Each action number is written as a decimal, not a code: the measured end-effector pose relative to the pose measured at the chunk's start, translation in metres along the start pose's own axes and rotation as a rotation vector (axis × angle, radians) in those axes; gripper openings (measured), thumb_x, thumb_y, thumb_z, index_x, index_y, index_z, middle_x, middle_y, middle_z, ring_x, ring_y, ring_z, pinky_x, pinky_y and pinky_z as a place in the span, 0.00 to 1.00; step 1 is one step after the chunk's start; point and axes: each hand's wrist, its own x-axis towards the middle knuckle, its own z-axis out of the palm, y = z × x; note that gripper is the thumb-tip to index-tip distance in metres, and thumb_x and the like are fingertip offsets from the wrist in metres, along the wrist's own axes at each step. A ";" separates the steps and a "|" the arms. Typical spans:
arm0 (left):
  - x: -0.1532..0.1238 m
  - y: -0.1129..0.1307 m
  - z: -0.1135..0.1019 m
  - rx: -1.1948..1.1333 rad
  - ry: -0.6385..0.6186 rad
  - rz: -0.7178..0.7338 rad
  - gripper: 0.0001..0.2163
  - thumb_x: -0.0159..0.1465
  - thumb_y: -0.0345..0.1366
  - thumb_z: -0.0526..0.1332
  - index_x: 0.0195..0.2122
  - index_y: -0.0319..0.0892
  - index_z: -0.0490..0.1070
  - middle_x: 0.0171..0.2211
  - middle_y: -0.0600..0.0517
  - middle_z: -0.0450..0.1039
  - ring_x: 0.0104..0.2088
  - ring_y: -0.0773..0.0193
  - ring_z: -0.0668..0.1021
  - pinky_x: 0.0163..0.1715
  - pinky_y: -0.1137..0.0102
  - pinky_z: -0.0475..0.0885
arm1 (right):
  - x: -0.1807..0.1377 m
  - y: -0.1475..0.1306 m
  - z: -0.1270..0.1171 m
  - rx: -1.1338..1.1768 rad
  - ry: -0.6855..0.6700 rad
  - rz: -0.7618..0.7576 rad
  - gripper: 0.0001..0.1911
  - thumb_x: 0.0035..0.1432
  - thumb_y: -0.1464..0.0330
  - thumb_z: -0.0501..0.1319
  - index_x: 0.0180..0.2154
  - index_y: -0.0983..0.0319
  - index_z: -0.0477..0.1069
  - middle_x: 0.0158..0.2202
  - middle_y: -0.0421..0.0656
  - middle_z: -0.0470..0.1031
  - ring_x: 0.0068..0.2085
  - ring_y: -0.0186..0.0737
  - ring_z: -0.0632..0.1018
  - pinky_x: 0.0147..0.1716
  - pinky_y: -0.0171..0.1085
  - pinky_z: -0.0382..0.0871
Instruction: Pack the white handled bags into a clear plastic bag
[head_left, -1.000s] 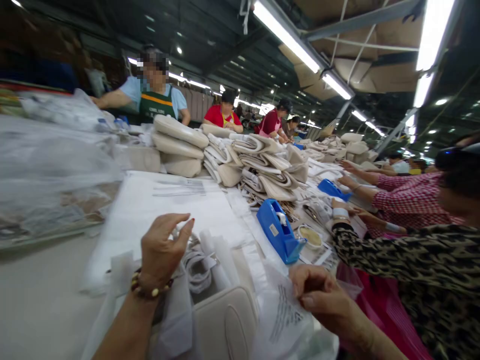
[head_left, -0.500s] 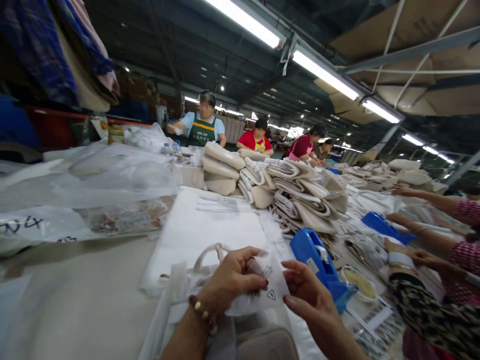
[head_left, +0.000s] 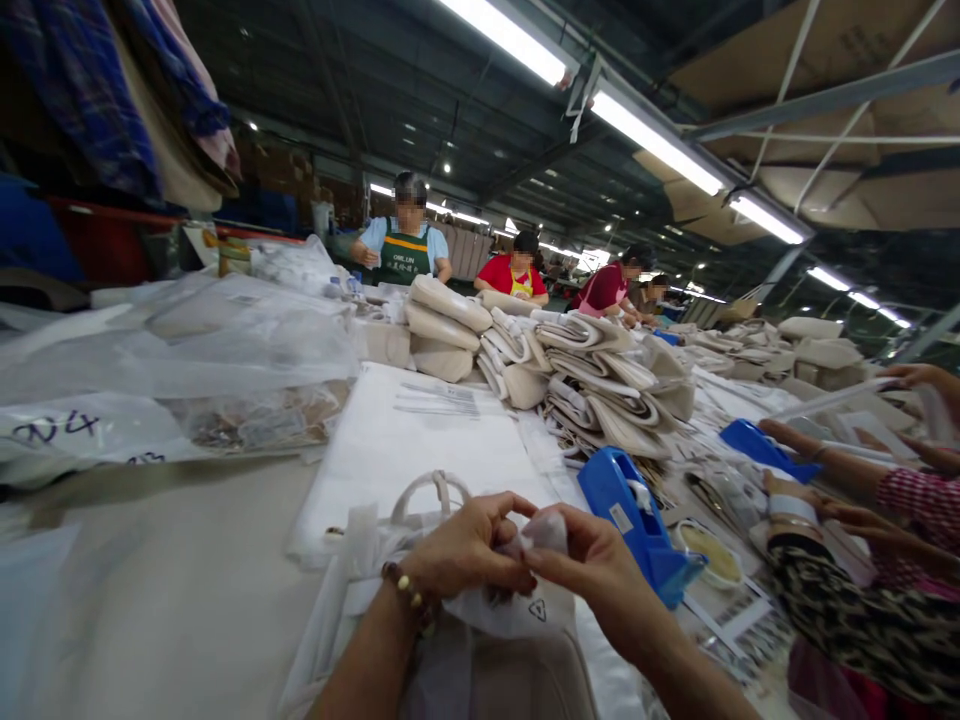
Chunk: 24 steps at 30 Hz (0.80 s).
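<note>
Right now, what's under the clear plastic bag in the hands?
Both the left hand and right hand pinch the clear plastic bag. A beige bag with white handles lies beneath. The film covers most of it, so its contents can't be seen.

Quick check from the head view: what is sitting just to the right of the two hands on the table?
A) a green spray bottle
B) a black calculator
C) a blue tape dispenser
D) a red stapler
C: a blue tape dispenser sits just right of the right hand, which meets the left hand on a clear plastic bag.
</note>
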 end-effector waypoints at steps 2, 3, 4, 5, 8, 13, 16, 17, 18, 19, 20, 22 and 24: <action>-0.002 0.002 -0.002 -0.007 0.013 0.006 0.27 0.41 0.33 0.70 0.42 0.37 0.64 0.17 0.60 0.67 0.15 0.72 0.67 0.15 0.78 0.62 | -0.001 0.002 0.003 0.049 0.138 -0.030 0.13 0.39 0.64 0.71 0.23 0.64 0.70 0.20 0.36 0.68 0.23 0.29 0.66 0.24 0.31 0.59; -0.004 0.004 -0.003 -0.012 0.028 0.023 0.27 0.41 0.34 0.70 0.43 0.37 0.64 0.16 0.60 0.66 0.16 0.72 0.68 0.16 0.77 0.63 | -0.001 0.005 0.004 0.099 0.189 -0.026 0.13 0.39 0.64 0.71 0.23 0.64 0.70 0.20 0.36 0.68 0.23 0.30 0.66 0.24 0.31 0.59; -0.005 0.006 -0.004 -0.007 0.052 0.060 0.26 0.43 0.36 0.70 0.43 0.36 0.65 0.17 0.60 0.66 0.16 0.72 0.68 0.17 0.77 0.63 | -0.003 0.007 0.003 0.164 0.223 -0.004 0.14 0.38 0.64 0.71 0.24 0.64 0.70 0.20 0.36 0.70 0.23 0.30 0.67 0.24 0.31 0.60; -0.007 0.008 -0.006 0.015 0.093 0.112 0.24 0.47 0.40 0.67 0.43 0.36 0.65 0.17 0.58 0.66 0.16 0.71 0.69 0.17 0.76 0.64 | -0.005 0.010 0.002 0.238 0.241 0.030 0.14 0.37 0.64 0.72 0.24 0.63 0.70 0.21 0.36 0.71 0.23 0.31 0.69 0.24 0.31 0.62; -0.013 0.013 -0.013 0.133 0.272 0.265 0.19 0.56 0.44 0.55 0.43 0.35 0.66 0.23 0.51 0.71 0.20 0.69 0.71 0.20 0.74 0.65 | -0.017 0.017 -0.006 0.438 0.176 0.135 0.15 0.35 0.65 0.72 0.22 0.62 0.67 0.18 0.35 0.68 0.19 0.29 0.68 0.21 0.29 0.62; -0.017 0.011 -0.028 0.448 0.329 0.256 0.09 0.45 0.27 0.53 0.23 0.39 0.73 0.22 0.53 0.73 0.26 0.66 0.73 0.28 0.72 0.66 | -0.036 0.031 -0.010 0.428 -0.111 0.239 0.15 0.40 0.63 0.70 0.23 0.62 0.65 0.15 0.32 0.61 0.17 0.25 0.61 0.18 0.27 0.54; -0.014 0.006 -0.030 0.603 0.362 0.255 0.10 0.42 0.24 0.52 0.20 0.41 0.72 0.20 0.56 0.72 0.25 0.67 0.72 0.28 0.73 0.65 | -0.037 0.039 0.002 0.088 -0.316 0.207 0.14 0.45 0.61 0.67 0.23 0.63 0.67 0.18 0.34 0.62 0.20 0.26 0.62 0.21 0.28 0.55; -0.013 0.004 -0.030 0.629 0.378 0.257 0.10 0.43 0.24 0.52 0.21 0.41 0.72 0.20 0.56 0.73 0.25 0.67 0.72 0.28 0.73 0.65 | -0.036 0.041 0.008 -0.082 -0.392 0.156 0.12 0.46 0.61 0.65 0.25 0.63 0.69 0.20 0.35 0.64 0.22 0.27 0.63 0.23 0.28 0.56; -0.012 0.003 -0.030 0.644 0.402 0.260 0.10 0.44 0.25 0.53 0.22 0.41 0.73 0.21 0.56 0.73 0.25 0.67 0.73 0.28 0.73 0.65 | -0.034 0.043 0.015 -0.255 -0.454 0.090 0.10 0.48 0.63 0.64 0.27 0.63 0.70 0.23 0.36 0.67 0.25 0.29 0.66 0.26 0.29 0.58; -0.011 0.003 -0.030 0.652 0.435 0.265 0.10 0.46 0.25 0.53 0.24 0.41 0.73 0.22 0.56 0.74 0.26 0.66 0.74 0.28 0.73 0.66 | -0.032 0.045 0.021 -0.406 -0.501 0.017 0.08 0.49 0.64 0.63 0.29 0.63 0.72 0.27 0.38 0.70 0.29 0.32 0.69 0.29 0.30 0.61; -0.011 0.002 -0.030 0.655 0.478 0.273 0.10 0.48 0.26 0.53 0.26 0.40 0.74 0.24 0.55 0.75 0.27 0.66 0.75 0.29 0.73 0.67 | -0.029 0.046 0.027 -0.515 -0.532 -0.057 0.07 0.50 0.65 0.62 0.30 0.62 0.72 0.32 0.40 0.72 0.33 0.35 0.71 0.33 0.32 0.62; -0.011 0.003 -0.032 0.660 0.588 0.299 0.11 0.51 0.27 0.52 0.30 0.40 0.74 0.28 0.53 0.76 0.31 0.65 0.76 0.33 0.72 0.69 | -0.024 0.048 0.037 -0.595 -0.575 -0.165 0.07 0.51 0.65 0.61 0.30 0.62 0.73 0.40 0.43 0.73 0.39 0.39 0.73 0.39 0.34 0.64; -0.011 0.003 -0.035 0.677 0.706 0.322 0.13 0.53 0.26 0.51 0.34 0.39 0.73 0.33 0.51 0.76 0.36 0.64 0.76 0.39 0.70 0.70 | -0.019 0.048 0.043 -0.559 -0.601 -0.211 0.09 0.52 0.63 0.60 0.27 0.62 0.73 0.46 0.44 0.72 0.42 0.40 0.74 0.40 0.33 0.65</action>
